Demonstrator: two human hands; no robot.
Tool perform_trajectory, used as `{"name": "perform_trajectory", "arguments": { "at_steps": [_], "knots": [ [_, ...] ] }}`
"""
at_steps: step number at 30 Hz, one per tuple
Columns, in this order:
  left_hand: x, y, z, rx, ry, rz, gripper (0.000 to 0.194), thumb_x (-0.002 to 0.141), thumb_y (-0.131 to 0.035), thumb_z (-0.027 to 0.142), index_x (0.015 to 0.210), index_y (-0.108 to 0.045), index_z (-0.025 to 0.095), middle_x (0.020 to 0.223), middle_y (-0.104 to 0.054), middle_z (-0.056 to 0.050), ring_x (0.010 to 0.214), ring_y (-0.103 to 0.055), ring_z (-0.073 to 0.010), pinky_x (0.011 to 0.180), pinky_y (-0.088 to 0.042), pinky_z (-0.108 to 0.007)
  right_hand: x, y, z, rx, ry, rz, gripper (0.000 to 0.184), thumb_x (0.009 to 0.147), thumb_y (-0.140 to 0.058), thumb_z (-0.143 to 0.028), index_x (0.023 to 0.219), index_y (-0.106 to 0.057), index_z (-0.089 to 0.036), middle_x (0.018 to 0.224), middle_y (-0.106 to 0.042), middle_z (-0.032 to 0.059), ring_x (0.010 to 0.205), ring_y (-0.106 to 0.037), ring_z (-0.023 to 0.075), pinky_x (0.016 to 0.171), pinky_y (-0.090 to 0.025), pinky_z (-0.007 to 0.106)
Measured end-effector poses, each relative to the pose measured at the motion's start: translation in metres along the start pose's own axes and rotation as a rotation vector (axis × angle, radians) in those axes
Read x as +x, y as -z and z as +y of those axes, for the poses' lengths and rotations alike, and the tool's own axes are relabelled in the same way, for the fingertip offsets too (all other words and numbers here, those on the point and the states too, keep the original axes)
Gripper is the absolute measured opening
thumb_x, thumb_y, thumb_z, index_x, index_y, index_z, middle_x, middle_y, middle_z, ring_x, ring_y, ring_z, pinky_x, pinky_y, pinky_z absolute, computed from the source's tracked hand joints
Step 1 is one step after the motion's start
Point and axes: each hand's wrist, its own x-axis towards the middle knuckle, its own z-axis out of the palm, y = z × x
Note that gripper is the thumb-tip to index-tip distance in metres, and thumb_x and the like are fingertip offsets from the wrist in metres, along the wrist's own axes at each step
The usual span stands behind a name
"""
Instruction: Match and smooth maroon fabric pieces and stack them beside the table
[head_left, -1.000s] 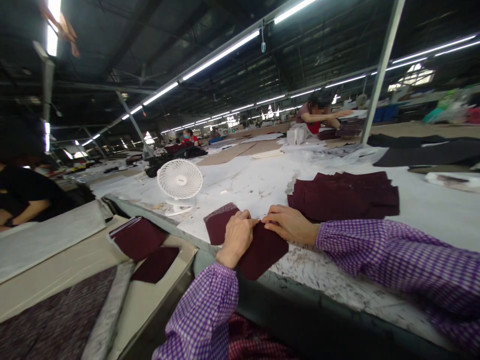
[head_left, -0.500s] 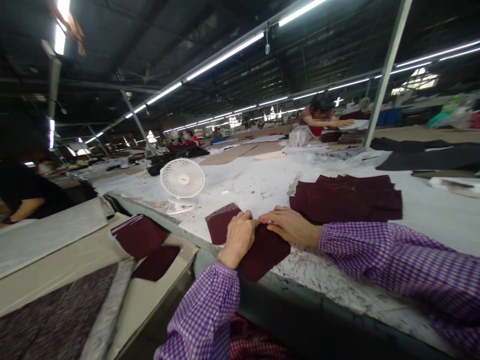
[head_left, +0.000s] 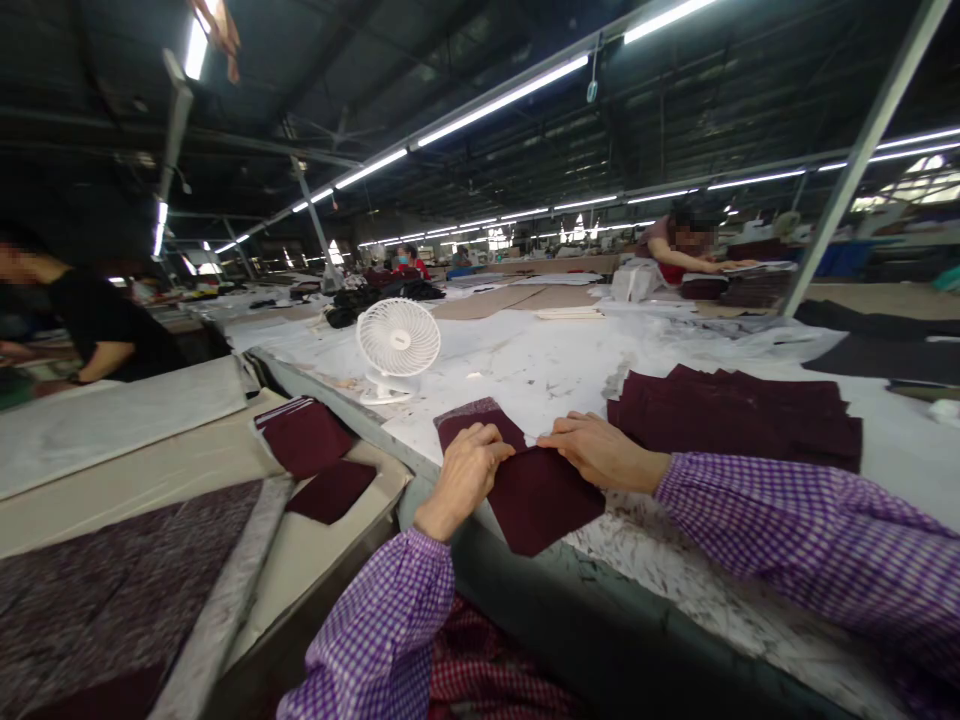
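Observation:
My left hand (head_left: 466,478) pinches the upper left edge of a maroon fabric piece (head_left: 551,503), its fingers curled together. That piece lies at the table's front edge, with its lower corner hanging over. At its upper right edge is my right hand (head_left: 592,450), thumb and fingers pressed together on the cloth. A thin pale sliver shows by the right fingertips, too small to name. Just beyond my left hand lies a second maroon piece (head_left: 459,422) with a greyish speckled strip along its far side; my hand and the front piece partly cover it.
A white fan (head_left: 399,338) stands on the white-covered table (head_left: 510,350). To the right lies a stack of maroon pieces (head_left: 735,415). More maroon pieces (head_left: 307,438) rest on the lower beige surface (head_left: 225,430) at left. One person (head_left: 105,320) works at far left, another (head_left: 679,245) across the table.
The view has turned slightly left, so things sit farther right. My hands are a little farther apart on the fabric, and more of the front piece shows. The person at left is more visible.

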Motion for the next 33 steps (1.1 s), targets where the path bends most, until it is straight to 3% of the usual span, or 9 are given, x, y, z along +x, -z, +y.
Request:
{"name": "perform_trajectory", "arguments": {
  "at_steps": [9,15,21,28,33],
  "knots": [
    [-0.001,0.002,0.003,0.158,-0.092,-0.042,0.029,0.093,-0.039,0.019,0.098,-0.067,0.022,0.091,-0.057,-0.005,0.085,-0.048,-0.0179,0.076,-0.039,-0.032,0.015,0.018,-0.016,-0.228,0.127,-0.140,0.049,0.078,-0.047,-0.006,0.119,-0.061,-0.030,0.085,-0.060,0.0088,0.083,-0.052,0.0223,0.072,-0.034,0.034],
    [-0.007,0.003,-0.005,-0.090,0.002,0.056,0.021,0.092,-0.045,0.023,0.096,-0.065,0.018,0.090,-0.059,-0.004,0.088,-0.052,-0.0158,0.081,-0.043,-0.028,0.027,0.024,-0.020,-0.267,0.159,-0.252,0.052,0.080,-0.047,-0.011,0.126,-0.056,-0.032,0.083,-0.061,0.0080,0.075,-0.056,0.0206,0.069,-0.035,0.033],
    [-0.019,0.006,-0.009,-0.048,-0.071,0.060,0.029,0.094,-0.038,0.022,0.091,-0.066,0.018,0.089,-0.059,-0.005,0.087,-0.050,-0.0164,0.078,-0.043,-0.030,0.033,0.034,-0.030,-0.303,0.129,-0.352,0.056,0.082,-0.047,-0.011,0.132,-0.050,-0.035,0.086,-0.064,0.0074,0.076,-0.060,0.0202,0.068,-0.038,0.032],
    [-0.026,0.006,-0.019,-0.246,0.030,0.145,0.013,0.088,-0.052,0.023,0.090,-0.064,0.017,0.087,-0.059,-0.004,0.086,-0.051,-0.0181,0.078,-0.044,-0.032,0.041,0.051,-0.039,-0.350,0.126,-0.528,0.058,0.085,-0.043,-0.011,0.139,-0.041,-0.033,0.096,-0.066,0.0097,0.084,-0.063,0.0224,0.065,-0.040,0.030],
    [-0.028,0.007,-0.015,-0.253,0.025,0.147,0.020,0.090,-0.049,0.026,0.082,-0.065,0.017,0.083,-0.058,-0.004,0.082,-0.051,-0.0173,0.076,-0.042,-0.030,0.051,0.058,-0.044,-0.320,0.144,-0.590,0.064,0.082,-0.045,-0.007,0.140,-0.039,-0.033,0.094,-0.067,0.0089,0.082,-0.062,0.0206,0.063,-0.038,0.028]
  ]
}}
